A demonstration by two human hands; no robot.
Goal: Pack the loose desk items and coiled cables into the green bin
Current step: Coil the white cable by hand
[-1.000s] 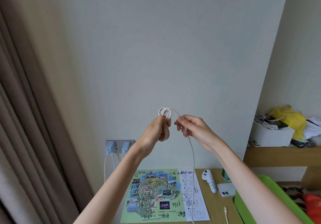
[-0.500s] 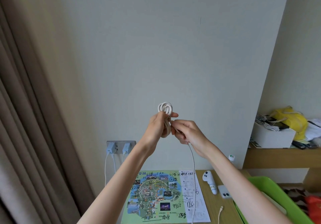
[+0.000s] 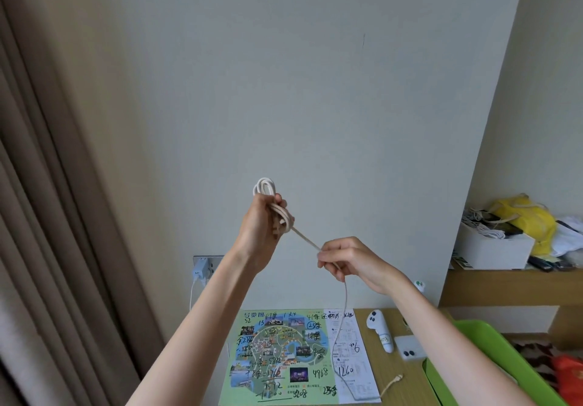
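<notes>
Fingers of my left hand (image 3: 260, 226) curl tight round a bundle of white cable (image 3: 266, 186), whose rounded loops stick out above my fist. My right hand (image 3: 351, 260), lower and further right, pinches the free strand between thumb and fingertips, with the other fingers curled in. The cord looks matte and slightly braided. It runs taut between my hands, then hangs slack to the desk (image 3: 403, 380), its plug end lying on the wood beside a paper map (image 3: 277, 355). Both forearms are raised before the wall. The green bin (image 3: 492, 352), smooth plastic, is down at my right.
</notes>
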